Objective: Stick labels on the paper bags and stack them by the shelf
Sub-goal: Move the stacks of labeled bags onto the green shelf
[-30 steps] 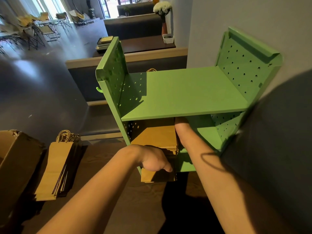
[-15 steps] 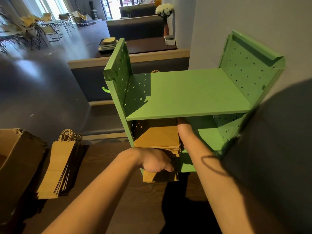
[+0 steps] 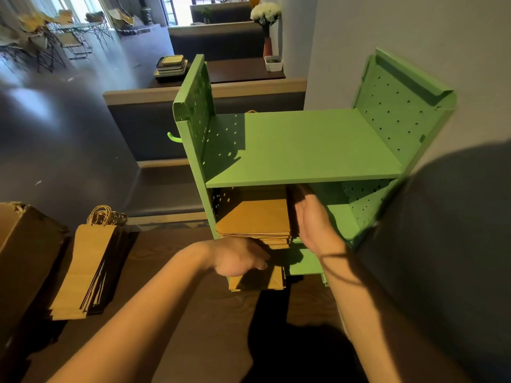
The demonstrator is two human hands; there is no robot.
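Brown paper bags (image 3: 253,217) sit stacked in the green shelf (image 3: 304,145), frame centre; right hand (image 3: 312,219) flat against their side, left hand (image 3: 237,261) loosely open at the front. Another bundle (image 3: 85,266), lower left, probably remains to do.

Left hand (image 3: 237,261) and right hand (image 3: 312,225) bracket the paper bag stack (image 3: 254,217) inside the green shelf (image 3: 304,145).

Brown cardboard box (image 3: 25,244) far left. Stacked dark trays (image 3: 171,67) and small white square pot (image 3: 273,63) on dark brown surface (image 3: 237,71); white flowers (image 3: 265,13) behind.
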